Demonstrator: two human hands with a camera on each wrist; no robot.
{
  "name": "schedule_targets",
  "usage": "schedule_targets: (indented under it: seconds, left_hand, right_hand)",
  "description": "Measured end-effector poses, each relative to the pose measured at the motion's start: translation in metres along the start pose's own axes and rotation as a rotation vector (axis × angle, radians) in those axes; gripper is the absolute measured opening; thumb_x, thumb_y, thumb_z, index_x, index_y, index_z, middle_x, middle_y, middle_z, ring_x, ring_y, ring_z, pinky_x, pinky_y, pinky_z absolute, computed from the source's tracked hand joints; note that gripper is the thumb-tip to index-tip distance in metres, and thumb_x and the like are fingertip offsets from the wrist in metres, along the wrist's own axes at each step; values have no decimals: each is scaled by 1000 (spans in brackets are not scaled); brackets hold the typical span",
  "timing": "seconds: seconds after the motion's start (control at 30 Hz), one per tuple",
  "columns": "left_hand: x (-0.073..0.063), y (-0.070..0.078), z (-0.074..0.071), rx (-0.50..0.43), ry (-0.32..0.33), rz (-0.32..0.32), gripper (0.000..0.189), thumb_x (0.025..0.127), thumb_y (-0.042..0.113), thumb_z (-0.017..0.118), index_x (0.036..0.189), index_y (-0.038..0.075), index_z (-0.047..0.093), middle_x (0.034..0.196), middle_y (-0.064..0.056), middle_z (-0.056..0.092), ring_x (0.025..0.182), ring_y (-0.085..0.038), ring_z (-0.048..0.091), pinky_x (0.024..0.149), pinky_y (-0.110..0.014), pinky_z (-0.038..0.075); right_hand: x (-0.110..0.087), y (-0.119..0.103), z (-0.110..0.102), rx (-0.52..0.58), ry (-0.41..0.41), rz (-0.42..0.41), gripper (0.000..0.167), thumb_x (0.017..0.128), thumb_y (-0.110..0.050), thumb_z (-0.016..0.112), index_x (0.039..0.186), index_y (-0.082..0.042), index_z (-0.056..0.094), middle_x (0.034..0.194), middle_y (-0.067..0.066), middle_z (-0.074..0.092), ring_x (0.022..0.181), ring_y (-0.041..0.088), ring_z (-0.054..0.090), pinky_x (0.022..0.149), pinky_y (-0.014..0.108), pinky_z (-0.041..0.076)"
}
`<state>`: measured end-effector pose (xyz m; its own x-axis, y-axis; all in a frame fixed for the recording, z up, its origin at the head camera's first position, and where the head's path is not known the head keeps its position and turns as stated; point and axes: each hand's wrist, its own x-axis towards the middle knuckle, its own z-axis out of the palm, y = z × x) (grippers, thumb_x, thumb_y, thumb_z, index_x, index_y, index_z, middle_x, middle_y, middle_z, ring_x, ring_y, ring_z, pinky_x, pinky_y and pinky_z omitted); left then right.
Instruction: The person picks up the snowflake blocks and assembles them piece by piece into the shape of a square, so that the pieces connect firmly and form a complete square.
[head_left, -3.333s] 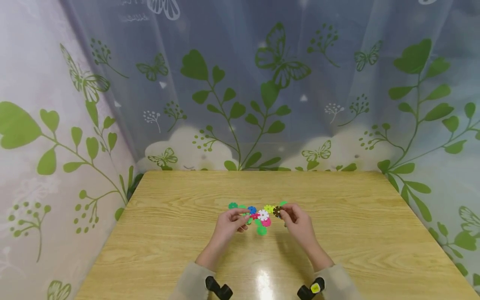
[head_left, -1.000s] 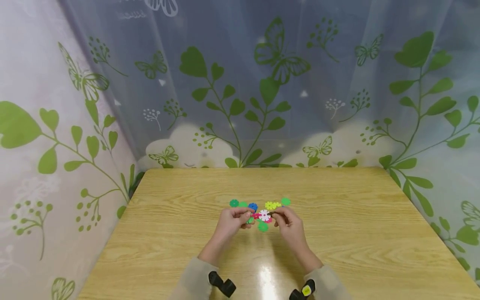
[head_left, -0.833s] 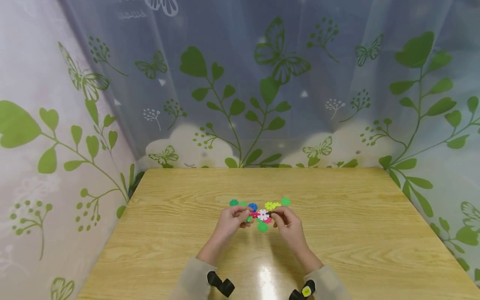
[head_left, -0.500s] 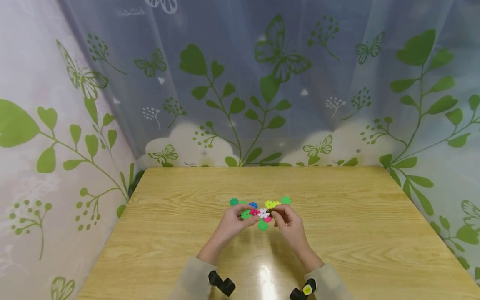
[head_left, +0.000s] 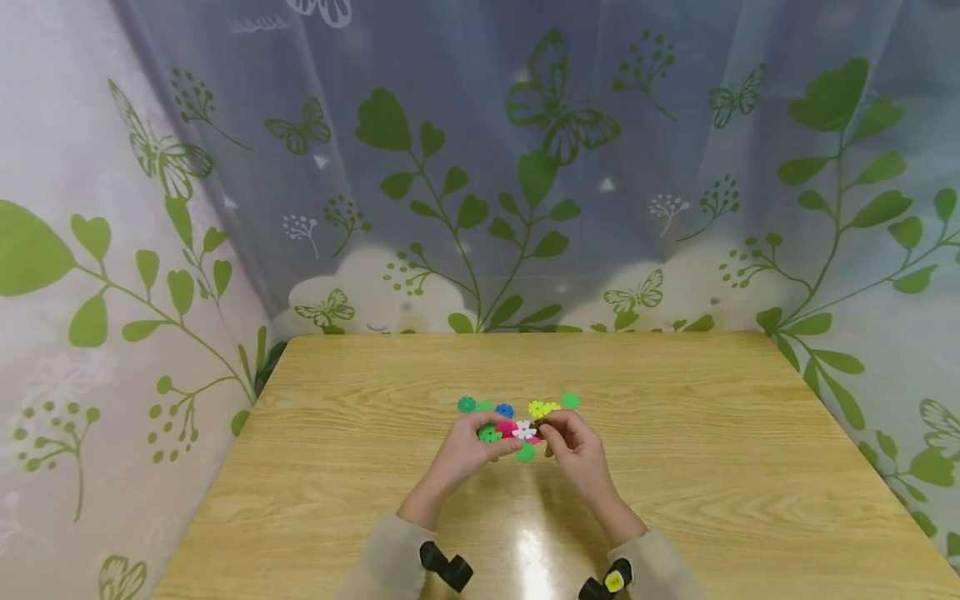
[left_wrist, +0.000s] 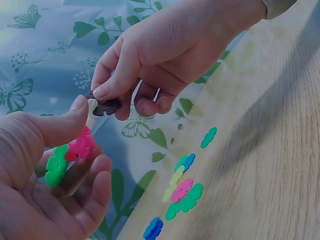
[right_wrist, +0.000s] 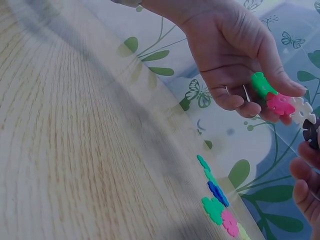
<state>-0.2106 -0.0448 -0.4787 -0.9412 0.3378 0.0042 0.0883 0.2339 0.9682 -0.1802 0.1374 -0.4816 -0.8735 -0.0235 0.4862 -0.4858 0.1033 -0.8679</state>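
Brown, a notched disc (left_wrist: 109,107) sits pinched in the fingers of the right hand (head_left: 583,450), touching a white disc (right_wrist: 303,112); fingers of the left hand (head_left: 462,447) pinch the joined pink disc (right_wrist: 281,104), a green disc (right_wrist: 261,84) beside it. All hang above the counter (head_left: 697,442); a blue disc (head_left: 505,411) lies beyond.

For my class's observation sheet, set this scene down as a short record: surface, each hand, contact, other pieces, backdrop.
Surface: light-brown wood-grain table
Left hand: holds a green flower-shaped plastic disc, a pink one and a white one, seemingly joined
Right hand: pinches a dark brown flower-shaped plastic disc
Contact: brown disc against the white one; whether it is slotted in is unclear
Other pieces: green, blue, yellow and pink discs on the table
Backdrop: cloth-like, printed with green leaves and butterflies
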Motion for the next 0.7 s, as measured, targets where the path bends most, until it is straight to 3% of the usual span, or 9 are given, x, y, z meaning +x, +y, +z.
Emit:
schedule_targets:
  seconds: [0.17, 0.3, 0.43, 0.57, 0.7]
  left_hand:
    - [0, 1, 1, -2, 6, 7, 39, 76, 30, 78, 108, 10, 67, 110, -6, 60, 71, -16, 59, 68, -49, 56]
    - [2, -1, 2, 3, 13, 27, 39, 75, 28, 79, 107, 8, 68, 113, -8, 60, 74, -15, 58, 65, -38, 57]
    - [2, -1, 2, 7, 15, 45, 36, 74, 28, 79, 104, 10, 70, 108, -5, 62, 77, -14, 58, 61, -28, 56]
    - [2, -1, 1, 3, 11, 54, 34, 74, 29, 79, 104, 13, 71, 104, -1, 64, 76, -13, 58, 61, -30, 56]
    - [2, -3, 0, -8, 14, 54, 35, 74, 30, 79, 104, 13, 70, 102, 0, 63, 75, -12, 58, 62, -33, 56]
  right_hand:
    - [-1, -1, 1, 23, -18, -24, 8, 87, 13, 54, 95, 12, 56, 87, 26, 59, 58, 32, 51, 49, 30, 52]
    - [-2, -1, 1, 18, -27, -12, 8, 88, 12, 54, 95, 11, 56, 88, 26, 59, 59, 32, 52, 49, 30, 51]
    - [-2, 0, 1, 18, -27, -3, 8, 88, 11, 54, 96, 11, 57, 89, 26, 60, 61, 19, 54, 50, 30, 52]
    - [-2, 0, 2, 22, -25, -15, 8, 87, 12, 55, 95, 11, 57, 89, 26, 60, 64, 7, 54, 49, 31, 51]
    - [-2, 0, 2, 21, -33, -20, 8, 87, 13, 55, 95, 11, 56, 89, 26, 60, 63, 9, 54, 49, 32, 51]
